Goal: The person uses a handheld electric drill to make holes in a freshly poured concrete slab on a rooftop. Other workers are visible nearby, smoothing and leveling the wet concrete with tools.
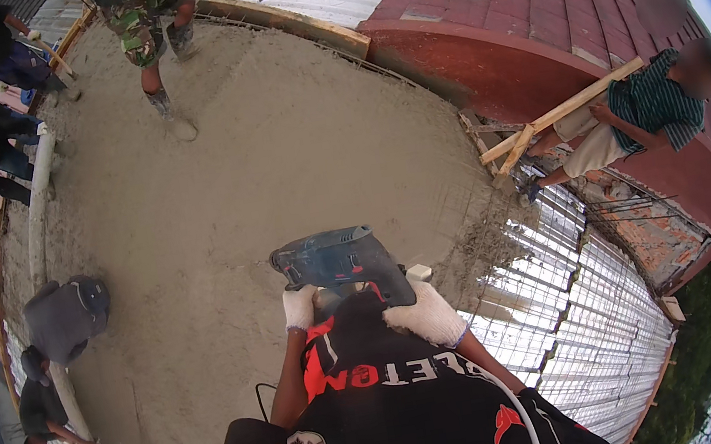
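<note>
A blue and black power drill point(324, 260) is held in front of my chest, its front end toward the left and its handle slanting down to the right. My right hand point(425, 314), in a white knitted glove, grips the rear handle. Under the drill's front part my left hand point(300, 307), gloved the same way, is closed; the tool hides some of its fingers. A small whitish piece point(419, 273) shows beside the handle; I cannot tell what it is. A white cable point(526, 426) runs down over my right side.
Wet grey concrete point(255, 163) spreads ahead, edged by timber formwork point(289, 22). Wire mesh over metal sheeting point(589, 306) lies at the right. Several people work along a long thick pipe point(41, 195) on the left. One person in camouflage shorts point(140, 38) stands ahead; another sits right near a wooden frame point(556, 117).
</note>
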Demonstrator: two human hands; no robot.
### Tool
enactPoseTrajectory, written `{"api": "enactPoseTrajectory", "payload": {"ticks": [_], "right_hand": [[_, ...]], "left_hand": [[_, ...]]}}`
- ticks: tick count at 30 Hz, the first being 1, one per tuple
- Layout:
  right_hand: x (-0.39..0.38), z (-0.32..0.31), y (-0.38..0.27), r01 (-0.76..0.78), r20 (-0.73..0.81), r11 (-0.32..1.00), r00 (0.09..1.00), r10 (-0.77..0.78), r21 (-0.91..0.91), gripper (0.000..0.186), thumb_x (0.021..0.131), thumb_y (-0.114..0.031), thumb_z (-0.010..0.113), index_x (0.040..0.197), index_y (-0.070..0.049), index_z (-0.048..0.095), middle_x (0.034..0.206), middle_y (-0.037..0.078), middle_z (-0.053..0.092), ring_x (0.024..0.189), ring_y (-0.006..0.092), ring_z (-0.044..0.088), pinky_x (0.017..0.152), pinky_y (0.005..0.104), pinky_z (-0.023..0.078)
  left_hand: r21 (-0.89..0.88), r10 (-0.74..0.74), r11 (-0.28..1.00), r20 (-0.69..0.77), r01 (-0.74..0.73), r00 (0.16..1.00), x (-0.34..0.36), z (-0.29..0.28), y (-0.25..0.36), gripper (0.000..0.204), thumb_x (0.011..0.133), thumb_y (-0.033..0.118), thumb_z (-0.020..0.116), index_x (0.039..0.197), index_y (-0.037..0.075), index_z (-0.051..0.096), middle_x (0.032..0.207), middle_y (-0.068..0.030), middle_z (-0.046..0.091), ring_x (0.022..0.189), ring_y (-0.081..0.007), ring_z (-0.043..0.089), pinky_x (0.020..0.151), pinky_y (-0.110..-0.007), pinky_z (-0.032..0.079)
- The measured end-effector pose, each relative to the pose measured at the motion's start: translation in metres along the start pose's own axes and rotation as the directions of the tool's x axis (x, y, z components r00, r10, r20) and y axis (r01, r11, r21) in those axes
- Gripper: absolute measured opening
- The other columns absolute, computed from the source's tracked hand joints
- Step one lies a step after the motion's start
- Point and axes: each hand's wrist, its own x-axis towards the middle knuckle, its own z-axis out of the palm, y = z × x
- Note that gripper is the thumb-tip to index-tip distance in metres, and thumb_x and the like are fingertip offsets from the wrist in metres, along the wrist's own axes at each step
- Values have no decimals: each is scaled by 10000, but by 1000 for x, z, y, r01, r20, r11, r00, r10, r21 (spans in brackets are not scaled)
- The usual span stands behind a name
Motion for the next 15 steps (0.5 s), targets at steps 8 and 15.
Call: {"api": "enactPoseTrajectory", "payload": {"ticks": [8, 15], "right_hand": [[8, -22, -3, 1, -61, 1000, 998, -3, -21, 390, 807, -226, 732, 1080, 45, 670, 844, 94, 704, 792, 163, 675, 729, 342, 541], [26, -75, -15, 86, 5, 970, 996, -87, -227, 483, 829, -226, 726, 1230, 28, 641, 890, 139, 713, 809, 229, 719, 766, 378, 570]], "left_hand": [[31, -41, 999, 21, 40, 999, 16, 32, 20, 188, 812, 72, 643, 638, 4, 622, 562, -77, 605, 481, -193, 594, 499, -351, 475], [-51, -66, 997, -28, 64, 997, 49, 87, 26, 87, 874, 46, 626, 860, -18, 684, 699, -116, 685, 579, -226, 667, 557, -374, 526]]}}
